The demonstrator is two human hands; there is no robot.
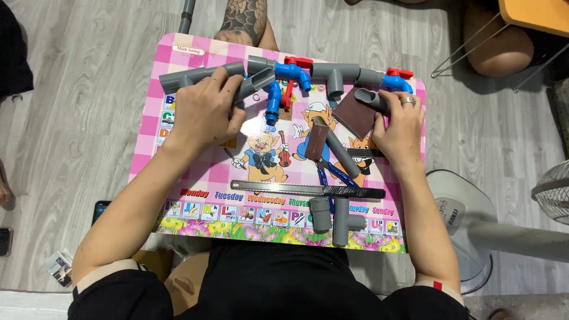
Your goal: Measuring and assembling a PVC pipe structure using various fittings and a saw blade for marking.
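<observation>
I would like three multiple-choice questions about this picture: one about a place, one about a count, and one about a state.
1. Where does the hacksaw blade lie on the pink table?
A. Across the near part, above the row of weekday words
B. Under the left hand
C. On the floor beside the fan

2. How many red valve handles are on the pipe assembly at the far edge?
A. None
B. Two
C. Four

3. What is the left hand doing?
A. Resting flat and empty
B. Holding a phone
C. Gripping a grey pipe piece

Answers:
1 A, the blade stretches sideways between the cartoon figures and the weekday words.
2 B, one red handle sits near the middle and another near the right hand.
3 C, the fingers are closed around the grey pipe piece.
</observation>
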